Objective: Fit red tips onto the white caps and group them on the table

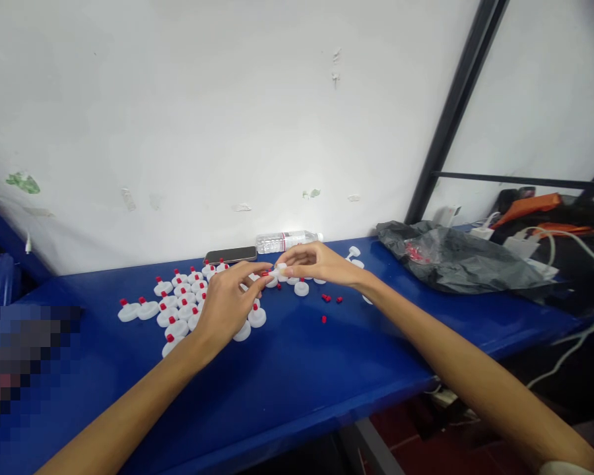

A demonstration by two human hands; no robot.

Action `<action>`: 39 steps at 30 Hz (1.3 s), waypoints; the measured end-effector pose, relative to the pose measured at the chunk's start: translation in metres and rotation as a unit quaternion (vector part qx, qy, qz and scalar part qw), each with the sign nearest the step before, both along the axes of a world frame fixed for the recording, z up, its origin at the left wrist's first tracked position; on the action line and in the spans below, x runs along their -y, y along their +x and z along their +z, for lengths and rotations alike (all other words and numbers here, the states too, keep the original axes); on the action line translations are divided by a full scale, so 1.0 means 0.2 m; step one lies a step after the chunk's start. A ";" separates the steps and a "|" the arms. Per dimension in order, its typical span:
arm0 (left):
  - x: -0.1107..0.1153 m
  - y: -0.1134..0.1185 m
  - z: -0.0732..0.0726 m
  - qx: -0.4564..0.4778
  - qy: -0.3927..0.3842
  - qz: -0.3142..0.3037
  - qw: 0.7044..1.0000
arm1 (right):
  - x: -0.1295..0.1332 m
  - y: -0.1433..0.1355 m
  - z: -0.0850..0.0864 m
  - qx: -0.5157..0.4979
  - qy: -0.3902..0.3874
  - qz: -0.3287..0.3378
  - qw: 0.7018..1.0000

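My left hand pinches a small red cap between thumb and fingertips. Opposite it, my right hand holds a white plastic piece whose narrow end points at the red cap; the two meet between my hands. Left of and beneath my left hand sit several round white pieces with red caps, packed close together. Beyond and beside my right hand lie several more white pieces, partly hidden by it. A few loose red caps are scattered on the blue table just below my right hand.
Along the wall at the back of the blue table lie a dark phone and a clear plastic bottle on its side. A black plastic bag is at the right, near white cables and orange items. A black metal post rises behind the bag.
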State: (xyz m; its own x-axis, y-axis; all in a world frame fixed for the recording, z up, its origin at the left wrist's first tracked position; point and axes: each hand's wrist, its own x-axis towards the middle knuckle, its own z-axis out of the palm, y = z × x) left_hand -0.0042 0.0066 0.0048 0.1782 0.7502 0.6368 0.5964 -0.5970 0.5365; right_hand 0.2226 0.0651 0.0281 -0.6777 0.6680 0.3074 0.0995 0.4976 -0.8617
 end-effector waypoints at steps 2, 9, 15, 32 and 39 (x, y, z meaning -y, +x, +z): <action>-0.01 0.00 0.00 -0.016 0.000 0.025 1.000 | 0.00 -0.01 0.00 0.000 -0.006 -0.014 1.000; -0.04 -0.05 -0.03 -0.181 0.125 0.057 0.974 | 0.01 -0.01 -0.02 -0.019 0.000 -0.016 1.000; -0.03 -0.05 -0.03 -0.216 0.190 0.054 0.956 | 0.01 -0.02 -0.03 -0.033 -0.016 -0.014 0.999; -0.01 -0.06 0.00 -0.221 0.168 0.034 0.960 | 0.07 -0.05 -0.03 -0.042 0.005 -0.031 0.999; -0.03 -0.08 0.02 -0.254 0.102 0.041 0.961 | 0.06 -0.05 -0.03 0.004 0.018 -0.035 0.999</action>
